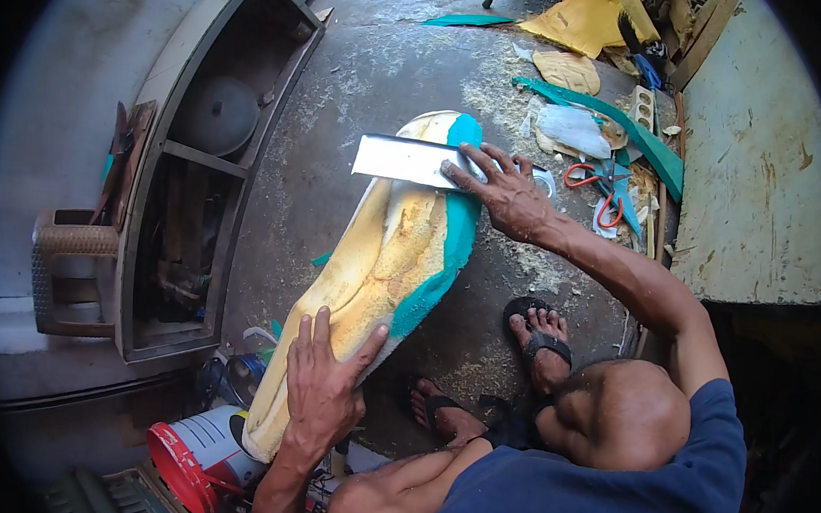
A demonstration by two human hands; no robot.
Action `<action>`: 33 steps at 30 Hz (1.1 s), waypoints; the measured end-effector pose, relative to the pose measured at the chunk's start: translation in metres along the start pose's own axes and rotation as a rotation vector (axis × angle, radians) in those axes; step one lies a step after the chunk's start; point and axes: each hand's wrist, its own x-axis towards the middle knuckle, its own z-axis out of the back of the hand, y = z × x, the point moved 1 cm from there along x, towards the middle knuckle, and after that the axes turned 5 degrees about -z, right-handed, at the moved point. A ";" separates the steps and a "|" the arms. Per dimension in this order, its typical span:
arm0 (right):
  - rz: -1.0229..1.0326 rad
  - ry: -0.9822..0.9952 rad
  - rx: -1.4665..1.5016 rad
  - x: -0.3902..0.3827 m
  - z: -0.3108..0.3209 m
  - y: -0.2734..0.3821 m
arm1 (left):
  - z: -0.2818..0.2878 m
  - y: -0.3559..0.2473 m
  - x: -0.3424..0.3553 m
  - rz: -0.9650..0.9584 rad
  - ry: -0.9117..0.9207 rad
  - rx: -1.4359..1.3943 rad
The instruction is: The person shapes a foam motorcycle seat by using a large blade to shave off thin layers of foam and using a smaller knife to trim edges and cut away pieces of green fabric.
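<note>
From my remote post I judged work only partly done, b/c the long yellow foam block (386, 264) under both hands had a teal edge strip (461, 227) but a rough, bare middle, w/ left hand (325, 383) spread flat, grasping nothing, & right hand (508, 192) gripping a shiny rectangular metal blade (402, 159).

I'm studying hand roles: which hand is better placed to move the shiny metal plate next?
Probably the right hand: it touches the metal plate, while the left hand lies farther off, on the yellow piece.
</note>
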 end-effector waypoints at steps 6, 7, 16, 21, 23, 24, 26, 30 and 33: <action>0.005 0.109 0.066 -0.037 0.021 0.060 | 0.008 -0.015 0.009 0.082 -0.009 0.032; 0.036 0.121 0.033 -0.042 0.026 0.061 | 0.009 -0.014 0.009 0.082 -0.011 0.042; 0.148 -0.027 0.161 -0.052 0.030 0.077 | 0.010 -0.029 0.013 0.128 -0.086 0.043; -0.097 -0.018 0.069 -0.027 0.028 0.056 | 0.002 -0.043 0.031 0.071 -0.137 0.075; 0.072 -0.007 0.089 -0.047 0.054 0.099 | 0.006 -0.039 0.035 0.083 -0.161 0.075; 0.091 -0.024 0.120 -0.046 0.046 0.077 | 0.003 -0.042 0.036 0.063 -0.177 0.065; -0.093 0.032 0.032 -0.032 0.032 0.039 | -0.003 -0.048 0.034 0.039 -0.205 0.049; 0.028 -0.024 0.127 -0.052 0.049 0.086 | -0.013 -0.048 0.039 -0.002 -0.229 0.054; -0.022 -0.071 0.026 -0.034 0.035 0.032 | -0.018 -0.050 0.042 -0.014 -0.341 -0.052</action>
